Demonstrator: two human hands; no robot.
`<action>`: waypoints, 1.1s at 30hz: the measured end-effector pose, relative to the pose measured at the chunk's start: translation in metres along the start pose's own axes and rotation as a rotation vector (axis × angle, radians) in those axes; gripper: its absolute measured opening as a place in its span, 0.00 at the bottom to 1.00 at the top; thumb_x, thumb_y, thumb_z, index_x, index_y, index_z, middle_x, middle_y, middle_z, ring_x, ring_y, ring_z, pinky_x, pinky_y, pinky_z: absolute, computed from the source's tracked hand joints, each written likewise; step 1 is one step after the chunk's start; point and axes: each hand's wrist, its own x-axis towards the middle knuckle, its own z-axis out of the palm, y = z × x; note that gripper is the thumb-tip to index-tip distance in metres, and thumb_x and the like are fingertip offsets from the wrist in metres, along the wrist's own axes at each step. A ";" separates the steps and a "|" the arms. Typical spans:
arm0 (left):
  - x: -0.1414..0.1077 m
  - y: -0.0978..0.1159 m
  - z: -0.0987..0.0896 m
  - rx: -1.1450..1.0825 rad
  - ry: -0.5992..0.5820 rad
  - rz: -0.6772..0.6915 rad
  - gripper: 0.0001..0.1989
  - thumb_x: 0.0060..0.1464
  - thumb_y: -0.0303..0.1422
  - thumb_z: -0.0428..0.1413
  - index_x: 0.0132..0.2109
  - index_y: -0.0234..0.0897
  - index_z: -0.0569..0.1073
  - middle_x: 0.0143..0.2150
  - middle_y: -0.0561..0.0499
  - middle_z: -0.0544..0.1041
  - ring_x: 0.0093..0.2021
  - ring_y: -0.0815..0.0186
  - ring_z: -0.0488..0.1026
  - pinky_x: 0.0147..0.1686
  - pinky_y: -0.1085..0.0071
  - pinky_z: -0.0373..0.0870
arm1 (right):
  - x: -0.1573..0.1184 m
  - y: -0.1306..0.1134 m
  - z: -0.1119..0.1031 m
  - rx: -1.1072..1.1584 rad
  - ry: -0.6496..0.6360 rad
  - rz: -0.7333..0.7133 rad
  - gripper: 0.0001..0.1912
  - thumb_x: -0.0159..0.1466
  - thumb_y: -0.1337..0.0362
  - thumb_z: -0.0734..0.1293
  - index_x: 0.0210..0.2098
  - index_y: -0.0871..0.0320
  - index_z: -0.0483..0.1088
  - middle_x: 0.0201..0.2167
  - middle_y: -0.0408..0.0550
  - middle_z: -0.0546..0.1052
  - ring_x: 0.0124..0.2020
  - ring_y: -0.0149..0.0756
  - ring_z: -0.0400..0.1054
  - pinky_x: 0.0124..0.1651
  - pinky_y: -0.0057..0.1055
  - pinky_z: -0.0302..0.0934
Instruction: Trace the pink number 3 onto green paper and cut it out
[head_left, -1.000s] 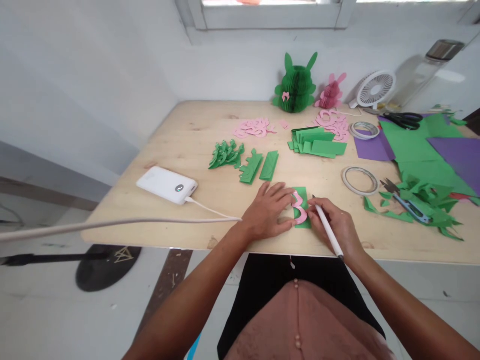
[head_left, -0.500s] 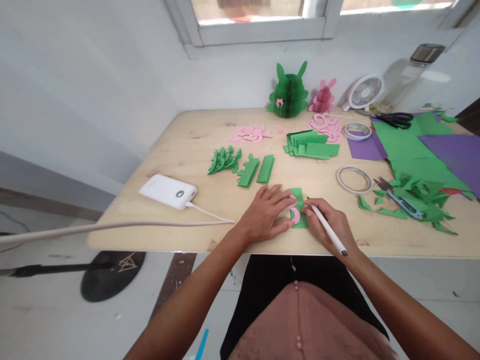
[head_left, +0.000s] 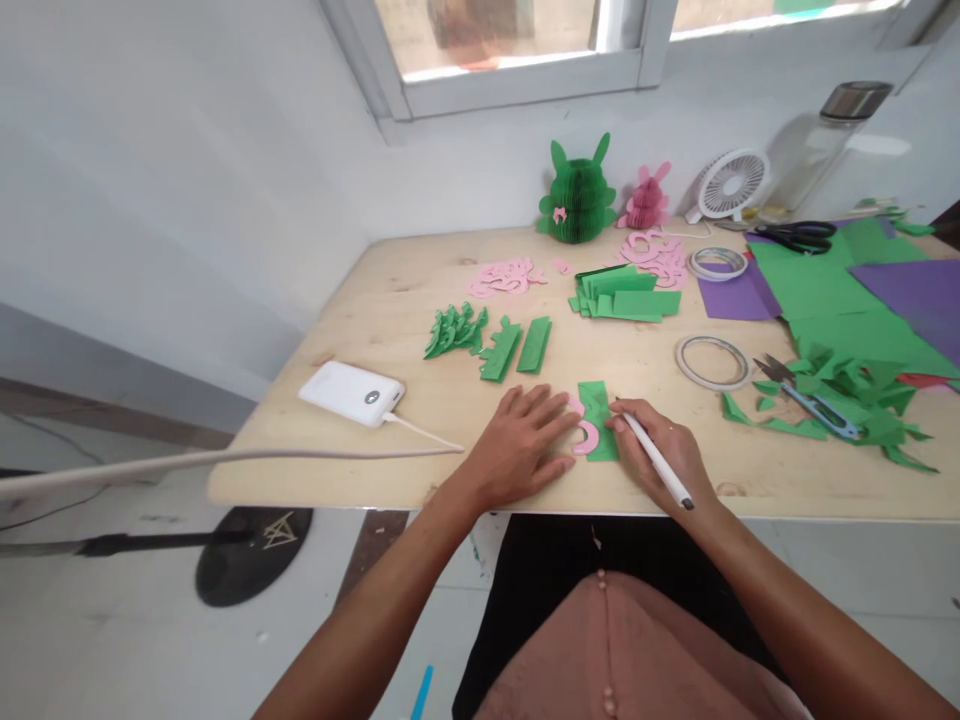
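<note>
My left hand lies flat with its fingers stretched out, the fingertips at the left edge of a pink paper cutout. That curved cutout overlaps the left side of a green paper strip by the table's front edge. A curved line shows faintly on the strip. In my right hand is a white pen, its point down near the strip's right edge and its dark end toward my wrist. Folded green pieces and cut green pieces rest beyond my left hand.
Right of my right hand are a tape roll, blue-handled scissors and green scraps. A power bank with a cable sits left. Paper rabbits, a fan and a bottle stand at the back.
My left hand has drawn back slightly to the left, uncovering more of the pink cutout and green strip. My right hand still holds the pen in about the same place. The view has shifted slightly.
</note>
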 end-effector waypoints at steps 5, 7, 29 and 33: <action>-0.009 0.003 0.002 -0.014 0.069 -0.072 0.22 0.61 0.42 0.50 0.59 0.41 0.69 0.66 0.46 0.63 0.67 0.51 0.54 0.64 0.50 0.48 | 0.000 0.002 0.001 -0.020 0.016 -0.005 0.11 0.66 0.61 0.59 0.44 0.56 0.71 0.34 0.47 0.81 0.32 0.39 0.77 0.35 0.30 0.67; -0.007 0.008 0.005 -0.015 0.095 -0.070 0.23 0.61 0.42 0.50 0.60 0.40 0.68 0.66 0.46 0.63 0.68 0.52 0.53 0.65 0.51 0.48 | -0.001 0.002 0.001 -0.022 0.017 -0.010 0.12 0.66 0.61 0.59 0.44 0.56 0.71 0.34 0.47 0.81 0.33 0.39 0.77 0.35 0.30 0.67; -0.022 0.015 0.013 0.077 0.185 -0.158 0.18 0.63 0.37 0.47 0.56 0.40 0.70 0.63 0.45 0.67 0.66 0.55 0.57 0.63 0.53 0.52 | -0.003 0.006 0.002 0.006 0.047 -0.032 0.12 0.66 0.59 0.60 0.44 0.55 0.71 0.33 0.46 0.81 0.31 0.38 0.77 0.32 0.29 0.66; -0.023 0.014 0.013 0.049 0.192 -0.160 0.18 0.63 0.37 0.47 0.56 0.39 0.69 0.63 0.46 0.68 0.66 0.56 0.57 0.63 0.54 0.52 | -0.003 0.005 0.001 0.003 0.036 -0.011 0.13 0.66 0.60 0.59 0.45 0.56 0.71 0.35 0.48 0.81 0.32 0.39 0.77 0.33 0.30 0.66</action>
